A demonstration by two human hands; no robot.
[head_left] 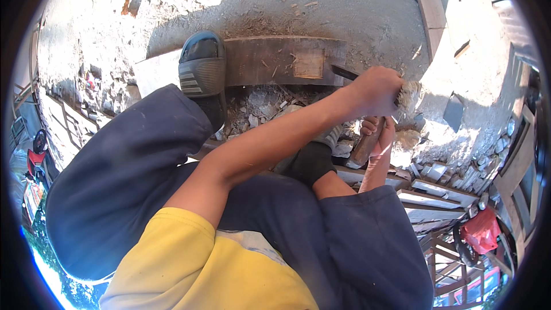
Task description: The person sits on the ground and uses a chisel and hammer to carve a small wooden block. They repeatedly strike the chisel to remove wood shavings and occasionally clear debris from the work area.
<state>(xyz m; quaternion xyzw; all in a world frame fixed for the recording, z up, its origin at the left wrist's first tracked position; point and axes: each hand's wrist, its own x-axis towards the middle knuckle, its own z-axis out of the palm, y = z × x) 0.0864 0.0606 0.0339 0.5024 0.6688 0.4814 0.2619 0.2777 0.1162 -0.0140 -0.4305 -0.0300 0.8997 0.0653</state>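
Head view has the left hand (376, 89) clenched around a tool with a dark blade (344, 73), its grip hidden in the fist; the blade points leftward from the knuckles, roughly along the plank's length. Just below that fist, closer to the body, the right hand (385, 135) grasps a thick brown wooden piece (367, 144), whose long axis slants down and left; its full shape cannot be told. Left of the left hand, which is the nearer one, lies the plank (258, 60), running left to right, with a pale squarish patch (309, 64) just past the blade's tip; whether the tip touches wood is unclear. Farther left of both hands, a sandalled foot (202, 69) rests on the plank, the sandal marked with pale stripes. Below and left, the yellow shirt (229, 270) carries a pale print. No lettering is legible on these things.
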